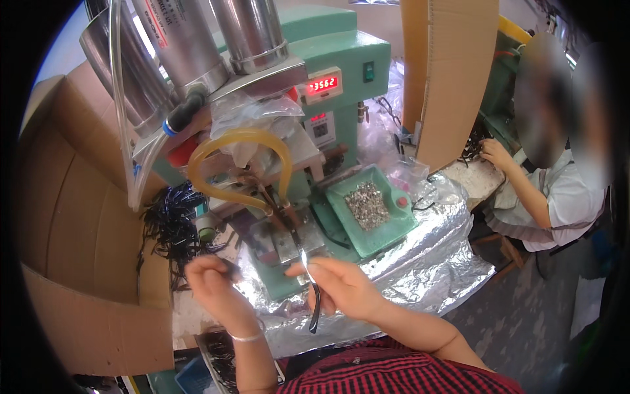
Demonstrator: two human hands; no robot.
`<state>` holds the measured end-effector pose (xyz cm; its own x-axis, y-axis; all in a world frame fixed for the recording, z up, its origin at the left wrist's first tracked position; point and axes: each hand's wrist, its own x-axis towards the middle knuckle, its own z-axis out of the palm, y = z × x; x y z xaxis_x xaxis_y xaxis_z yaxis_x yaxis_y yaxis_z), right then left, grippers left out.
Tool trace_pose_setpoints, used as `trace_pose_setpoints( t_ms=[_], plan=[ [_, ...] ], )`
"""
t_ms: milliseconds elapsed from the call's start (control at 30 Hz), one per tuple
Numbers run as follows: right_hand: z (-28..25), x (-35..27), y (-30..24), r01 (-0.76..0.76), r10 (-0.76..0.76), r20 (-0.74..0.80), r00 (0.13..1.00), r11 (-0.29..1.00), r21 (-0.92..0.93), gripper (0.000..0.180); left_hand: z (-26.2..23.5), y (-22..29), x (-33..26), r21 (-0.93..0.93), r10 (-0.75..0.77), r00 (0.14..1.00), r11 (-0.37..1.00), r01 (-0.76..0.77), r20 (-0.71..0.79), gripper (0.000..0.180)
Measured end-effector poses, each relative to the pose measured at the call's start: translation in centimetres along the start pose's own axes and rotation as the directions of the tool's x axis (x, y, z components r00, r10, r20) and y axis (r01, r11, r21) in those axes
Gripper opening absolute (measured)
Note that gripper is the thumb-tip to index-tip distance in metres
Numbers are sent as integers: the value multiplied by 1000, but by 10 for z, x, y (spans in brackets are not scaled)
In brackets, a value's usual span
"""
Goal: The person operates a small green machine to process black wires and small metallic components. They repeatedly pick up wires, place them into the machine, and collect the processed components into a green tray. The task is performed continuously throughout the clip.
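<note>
My right hand (348, 289) pinches a dark, slim eyeglass temple (315, 307) in front of the machine's metal work block (283, 246). The temple's bent tip hangs down toward me, and its other end points up at the machine's jaws (287, 215). To the left, my left hand (216, 294) is raised with its fingers curled together; a small dark thing shows at the fingertips, too blurred to name. Just beyond that hand lies a heap of dark, glossy temples (172, 220). Right of the work block sits a green tray (377, 248) of small metal parts (367, 205).
A green machine (348, 49) with metal cylinders (252, 33) and a yellow hose loop (197, 167) stands ahead. Crumpled foil (433, 253) covers the bench. Cardboard boxes flank the left (92, 223) and a cardboard panel (456, 85) the right. Farther right, another person (571, 203) works.
</note>
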<state>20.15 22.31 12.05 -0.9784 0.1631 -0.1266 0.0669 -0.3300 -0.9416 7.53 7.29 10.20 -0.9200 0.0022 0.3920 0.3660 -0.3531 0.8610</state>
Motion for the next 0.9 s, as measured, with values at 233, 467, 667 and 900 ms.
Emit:
trace_pose_setpoints(
  t_ms=[233, 467, 667, 900],
  plan=[
    [-138, 4, 36, 194, -544, -647, 534, 824, -532, 29, 20, 22, -36, 154, -433, 827, 901, 405, 359, 18],
    [-212, 37, 76, 18, -482, -714, 507, 835, -550, 33, 42, 10, -26, 50, -600, 563, 708, 704, 569, 37],
    [-197, 39, 70, -69, -466, -732, 497, 820, -568, 40, 57, 8, -19, 27, -623, 538, 668, 744, 568, 32],
    [-199, 42, 76, 5, -526, -700, 484, 801, -598, 35, 62, 8, -20, -43, -618, 551, 643, 765, 561, 27]
  ],
)
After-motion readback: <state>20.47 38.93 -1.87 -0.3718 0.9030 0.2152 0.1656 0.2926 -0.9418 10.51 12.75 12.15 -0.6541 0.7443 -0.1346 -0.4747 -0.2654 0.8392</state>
